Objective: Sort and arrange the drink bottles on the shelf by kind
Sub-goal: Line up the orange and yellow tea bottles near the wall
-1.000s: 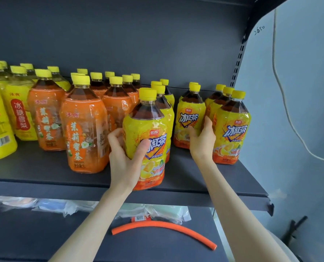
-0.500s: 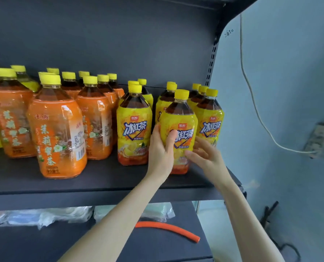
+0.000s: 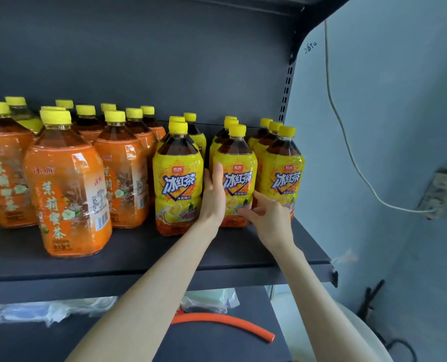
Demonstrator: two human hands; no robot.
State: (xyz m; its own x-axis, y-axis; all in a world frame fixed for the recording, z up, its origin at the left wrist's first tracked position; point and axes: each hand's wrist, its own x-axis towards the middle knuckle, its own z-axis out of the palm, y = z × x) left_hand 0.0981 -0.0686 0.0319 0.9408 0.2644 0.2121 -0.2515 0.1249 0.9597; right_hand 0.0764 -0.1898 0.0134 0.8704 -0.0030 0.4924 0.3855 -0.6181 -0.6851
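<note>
On shelf front | iced-tea bottle upright, cap up | left hand grips it | right hand relaxed, touching it

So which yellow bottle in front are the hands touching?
The middle yellow bottle of the front three. The left hand holds its left side, and the right hand touches its lower label.

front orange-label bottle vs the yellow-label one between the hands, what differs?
Label: front orange-label bottle is orange; yellow-label bottle is yellow with blue lettering.
Place: the orange one stands alone nearest the shelf edge; the yellow one sits between two like bottles.
Contact: orange one untouched; left hand holds and right hand touches the yellow one.
Both upright, yellow caps, dark drink.
</note>
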